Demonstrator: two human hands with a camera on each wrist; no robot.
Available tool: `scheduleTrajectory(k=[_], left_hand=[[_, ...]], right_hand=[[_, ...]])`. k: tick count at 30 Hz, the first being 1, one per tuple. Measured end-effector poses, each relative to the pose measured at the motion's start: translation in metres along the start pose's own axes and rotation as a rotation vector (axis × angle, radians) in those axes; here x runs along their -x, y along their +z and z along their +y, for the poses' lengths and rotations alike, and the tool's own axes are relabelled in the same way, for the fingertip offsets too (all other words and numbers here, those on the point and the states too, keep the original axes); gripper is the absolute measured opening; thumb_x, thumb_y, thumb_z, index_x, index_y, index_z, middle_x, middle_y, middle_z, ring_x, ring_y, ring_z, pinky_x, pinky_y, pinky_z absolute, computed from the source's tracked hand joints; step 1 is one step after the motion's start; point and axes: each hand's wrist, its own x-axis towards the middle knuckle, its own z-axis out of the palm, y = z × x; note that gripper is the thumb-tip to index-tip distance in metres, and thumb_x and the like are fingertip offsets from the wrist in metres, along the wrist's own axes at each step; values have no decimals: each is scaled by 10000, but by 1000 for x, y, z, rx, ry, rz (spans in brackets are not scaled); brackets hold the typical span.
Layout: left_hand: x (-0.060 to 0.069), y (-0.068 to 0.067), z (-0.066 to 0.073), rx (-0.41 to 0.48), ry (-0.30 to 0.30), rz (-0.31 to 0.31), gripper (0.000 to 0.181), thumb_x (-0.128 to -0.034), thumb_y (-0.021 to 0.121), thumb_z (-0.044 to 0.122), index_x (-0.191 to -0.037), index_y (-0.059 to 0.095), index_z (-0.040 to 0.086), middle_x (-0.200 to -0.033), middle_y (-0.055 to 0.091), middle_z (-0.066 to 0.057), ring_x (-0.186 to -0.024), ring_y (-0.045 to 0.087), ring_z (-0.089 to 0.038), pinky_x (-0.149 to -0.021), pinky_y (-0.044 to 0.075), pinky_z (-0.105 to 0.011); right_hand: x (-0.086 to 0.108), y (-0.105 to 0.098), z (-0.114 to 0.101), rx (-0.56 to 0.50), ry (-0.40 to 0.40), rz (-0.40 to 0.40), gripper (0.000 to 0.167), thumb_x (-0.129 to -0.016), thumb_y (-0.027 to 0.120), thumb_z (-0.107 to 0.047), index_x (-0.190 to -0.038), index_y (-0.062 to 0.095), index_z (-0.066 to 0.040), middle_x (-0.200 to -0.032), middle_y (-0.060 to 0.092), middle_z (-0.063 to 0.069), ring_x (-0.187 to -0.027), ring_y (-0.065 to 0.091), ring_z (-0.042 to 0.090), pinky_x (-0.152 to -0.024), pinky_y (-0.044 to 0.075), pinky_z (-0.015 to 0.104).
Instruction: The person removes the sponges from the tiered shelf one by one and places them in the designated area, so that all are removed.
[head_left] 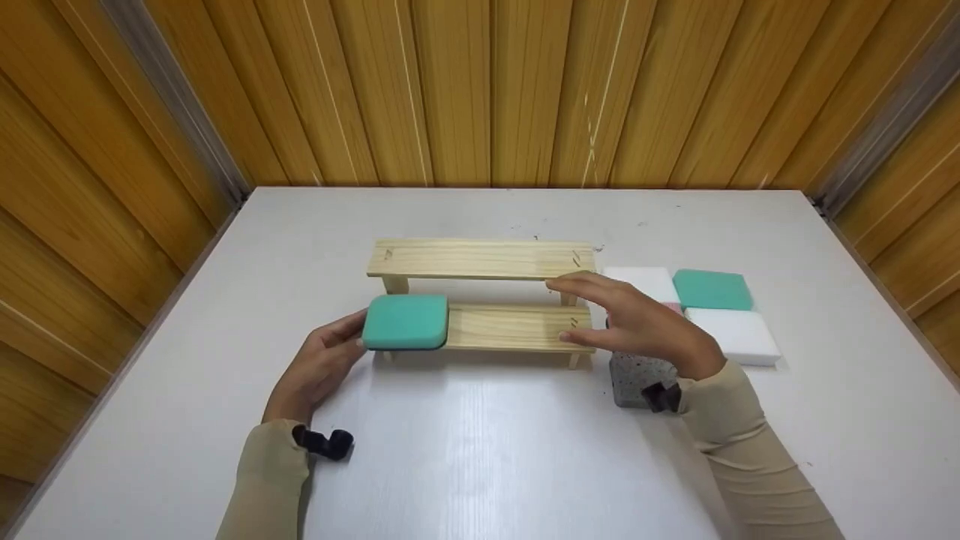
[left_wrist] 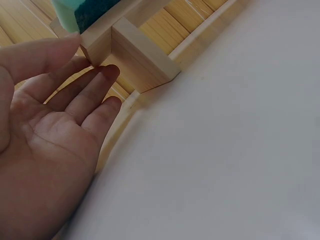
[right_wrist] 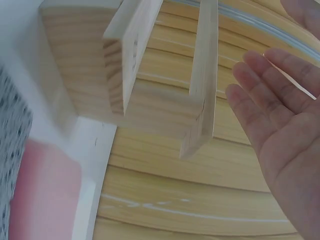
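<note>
A two-tier wooden stand has a lower board [head_left: 510,328] in front and a higher board [head_left: 472,259] behind. A green sponge [head_left: 406,321] with a dark underside lies flat on the lower board's left end. My left hand [head_left: 319,371] is at that end; in the left wrist view its thumb [left_wrist: 62,52] meets the corner by the sponge, and the other fingers are loosely extended beside the wood. My right hand [head_left: 637,319] hovers at the stand's right end, fingers spread and holding nothing. In the right wrist view its palm [right_wrist: 295,135] is bare.
Right of the stand lie two white sponges [head_left: 731,335], another green sponge [head_left: 712,289] and a grey speckled sponge [head_left: 637,379] partly under my right wrist. A pink piece [right_wrist: 47,192] shows in the right wrist view. Wood-patterned walls [head_left: 487,90] border the white table [head_left: 465,450].
</note>
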Motion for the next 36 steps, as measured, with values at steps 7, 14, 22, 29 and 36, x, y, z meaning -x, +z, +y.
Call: scheduleTrajectory(k=[7,14,22,29,36], left_hand=[[1,0,1,28,17,-18,573,-926,499,-7,-1476,357,66,-1554,339,-33,-1463,250,-168,-1202,218,-337],[2,0,-1,28,46,-25,555,-934,484,-17,-1471,365,58,-1548,349,-45,-1460,261,-179,-1205,215,-349],[2,0,-1,26,45,-17,551,-931,456,-43,-1467,371,54,-1544,353,-47,-1456,269,-177,-1196,234,-333],[3,0,0,32,58,-32,553,-935,474,-23,-1471,357,42,-1553,337,-63,-1462,255,-188,-1196,232,-329],[3,0,-2,35,53,-20,547,-934,495,-13,-1464,379,56,-1541,362,-45,-1455,271,-174,-1204,223,-344]], right_hand=[[-20,10,-10,-58,23,-43,603,-880,702,-266,-1402,479,-61,-1402,515,89,-1297,493,261,-1058,449,453],[-37,22,-16,-45,52,-81,627,-895,673,-339,-1427,454,-89,-1433,487,75,-1342,447,265,-1116,390,450],[-57,38,-23,-45,71,-107,628,-899,665,-348,-1441,440,-124,-1450,469,54,-1336,457,243,-1097,416,443],[-73,51,-30,-47,108,-136,642,-896,668,-354,-1443,434,-114,-1460,455,68,-1344,438,265,-1101,409,452],[-85,63,-33,-72,144,-186,699,-875,691,-361,-1464,402,-120,-1507,397,74,-1389,382,269,-1137,363,440]])
